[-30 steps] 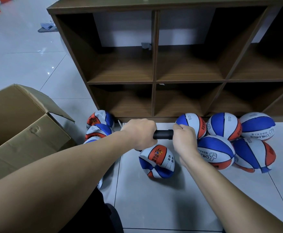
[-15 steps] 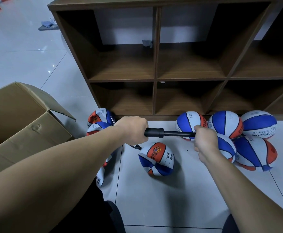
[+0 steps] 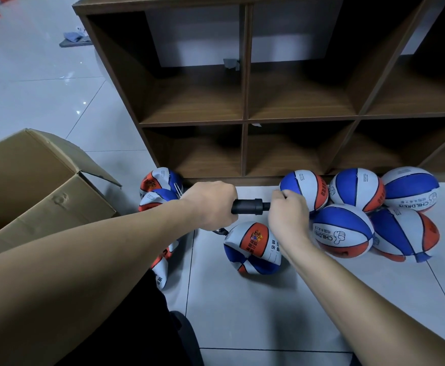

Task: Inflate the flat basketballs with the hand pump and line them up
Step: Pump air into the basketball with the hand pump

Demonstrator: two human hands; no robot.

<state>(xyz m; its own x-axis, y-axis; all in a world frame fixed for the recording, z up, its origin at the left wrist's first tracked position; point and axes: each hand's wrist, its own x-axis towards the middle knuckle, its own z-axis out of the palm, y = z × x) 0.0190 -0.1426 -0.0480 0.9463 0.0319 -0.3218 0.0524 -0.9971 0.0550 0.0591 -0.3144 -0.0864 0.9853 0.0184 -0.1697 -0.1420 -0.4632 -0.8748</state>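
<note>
A black hand pump (image 3: 250,206) is held level above the tiled floor (image 3: 242,307), in front of a dark wooden cubby shelf (image 3: 245,120). Its barrel is gripped by the left hand (image 3: 211,204), the fingers curled tightly round it; the handle end is enclosed by the right hand (image 3: 288,216), also fisted, and only a short stretch of barrel and collar is seen between the two hands. A thin black hose (image 3: 220,231) is seen below the left hand, running toward a partly filled basketball (image 3: 253,249) — blue, white and orange, its underside still slack — which lies on the floor just beneath the pump.

To the right, five rounder basketballs are clustered against the shelf's base: one (image 3: 304,188) just behind the right hand, a second (image 3: 357,190) beside it, a third (image 3: 411,188) farthest right, and two nearer ones (image 3: 344,231) and (image 3: 406,235) touching each other in front. To the left, flat basketballs (image 3: 158,188) are piled by the shelf's corner, partly hidden behind the left forearm. An open cardboard box (image 3: 39,186) stands at the left edge — its inside cannot be made out.
</note>
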